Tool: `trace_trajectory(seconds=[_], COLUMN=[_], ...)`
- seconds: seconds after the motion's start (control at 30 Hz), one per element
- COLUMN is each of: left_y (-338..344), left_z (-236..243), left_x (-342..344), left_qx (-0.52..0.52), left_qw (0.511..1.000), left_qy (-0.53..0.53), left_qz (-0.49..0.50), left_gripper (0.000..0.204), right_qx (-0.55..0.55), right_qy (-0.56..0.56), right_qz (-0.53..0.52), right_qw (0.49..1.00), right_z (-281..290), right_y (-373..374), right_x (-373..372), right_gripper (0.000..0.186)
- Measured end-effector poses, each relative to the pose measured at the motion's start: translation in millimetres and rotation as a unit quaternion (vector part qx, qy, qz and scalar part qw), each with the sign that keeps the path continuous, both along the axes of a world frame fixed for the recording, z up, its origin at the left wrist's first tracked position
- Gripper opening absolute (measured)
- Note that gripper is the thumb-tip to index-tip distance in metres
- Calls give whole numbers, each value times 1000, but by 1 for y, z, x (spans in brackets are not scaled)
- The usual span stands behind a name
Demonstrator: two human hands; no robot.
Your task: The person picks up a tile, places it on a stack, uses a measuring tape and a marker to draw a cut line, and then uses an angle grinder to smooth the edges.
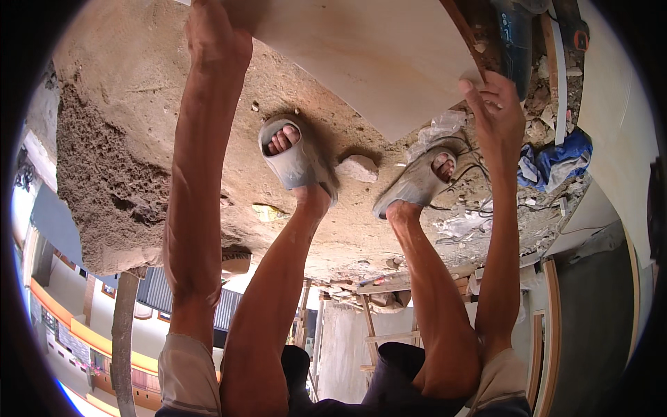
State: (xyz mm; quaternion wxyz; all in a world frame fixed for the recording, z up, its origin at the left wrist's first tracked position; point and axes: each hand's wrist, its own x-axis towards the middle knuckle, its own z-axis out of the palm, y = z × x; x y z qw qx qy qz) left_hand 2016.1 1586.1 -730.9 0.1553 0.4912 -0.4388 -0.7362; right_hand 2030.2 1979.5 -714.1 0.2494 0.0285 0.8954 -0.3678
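Head view: a person bends over a rough, sandy floor [139, 45], both bare arms stretched away from the body, one on each side of the legs. Between the hands, at the far side and right of centre, is a pale, flat panel [375, 69] with one corner pointing back toward the feet. From here I cannot tell whether that corner touches the floor.

The left hand [215, 35] is at the panel's left side; its fingers run out of sight, so I cannot tell how they are closed. The right hand [497, 108] pinches the panel's right side at the end of its brown edge, thumb to the left, fingers curled to the right.

Just beyond the right hand lies a dark blue power tool [511, 42], with a white strip [558, 83] to its right. Nearer, on the right, is a crumpled blue and white bag [556, 165].

The feet stand apart in grey sandals [295, 163], a pale stone [358, 168] between them. Clear plastic [445, 125] lies just beyond the right foot, and a dark cable [478, 165] trails beside it. A small yellow wrapper [267, 213] is near the left foot. Far to the left is a heap of brown sand [104, 181].
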Motion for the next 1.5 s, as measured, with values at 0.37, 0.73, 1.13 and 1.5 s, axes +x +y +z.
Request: trace_trajectory(seconds=[0.37, 0.73, 1.13, 1.5], left_y=[20, -8, 7, 28], left_z=[12, 32, 10, -9], left_x=[10, 6, 16, 27], left_qx=[-39, -39, 18, -133], left_qw=[996, 992, 998, 980], left_qy=[-13, -74, -58, -135], left_qz=[-75, -93, -16, -56], left_gripper=[58, 76, 73, 55], right_qx=[-210, -108, -138, -138], right_qy=[32, 157, 114, 205], right_qz=[24, 114, 123, 299], right_qw=[977, 975, 976, 922], right_z=[-5, 22, 108, 110], right_y=[-88, -132, -103, -79], right_x=[-99, -200, -246, -204], right_gripper=[47, 39, 11, 14])
